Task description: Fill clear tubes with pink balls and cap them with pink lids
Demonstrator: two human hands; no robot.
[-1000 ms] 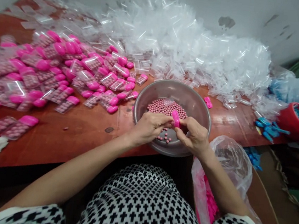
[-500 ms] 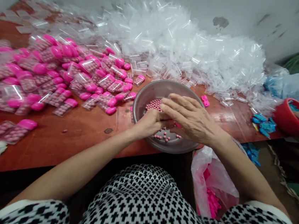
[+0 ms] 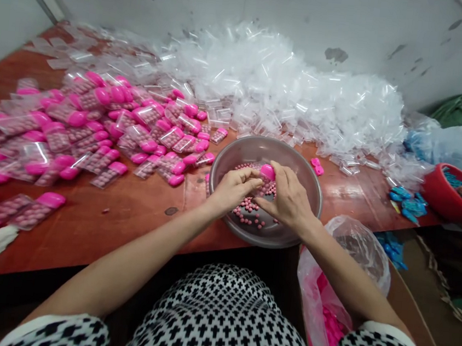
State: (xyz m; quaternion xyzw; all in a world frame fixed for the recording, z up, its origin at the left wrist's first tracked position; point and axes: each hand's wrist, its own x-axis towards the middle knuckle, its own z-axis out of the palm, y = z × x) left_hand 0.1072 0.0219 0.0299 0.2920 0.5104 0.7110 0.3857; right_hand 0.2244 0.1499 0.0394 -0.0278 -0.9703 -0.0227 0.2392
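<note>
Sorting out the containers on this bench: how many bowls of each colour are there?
Metal bowl holding pink beads, under both hands: 1
Red bowl at the right edge: 1
Total: 2

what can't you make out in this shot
Head view only:
- Pink cap: its lower part is hidden by the fingers of both hands.
- Bowl contents: partly covered by the hands.
- Red basin: cut off by the right edge.
- Far packets: blurred.
</note>
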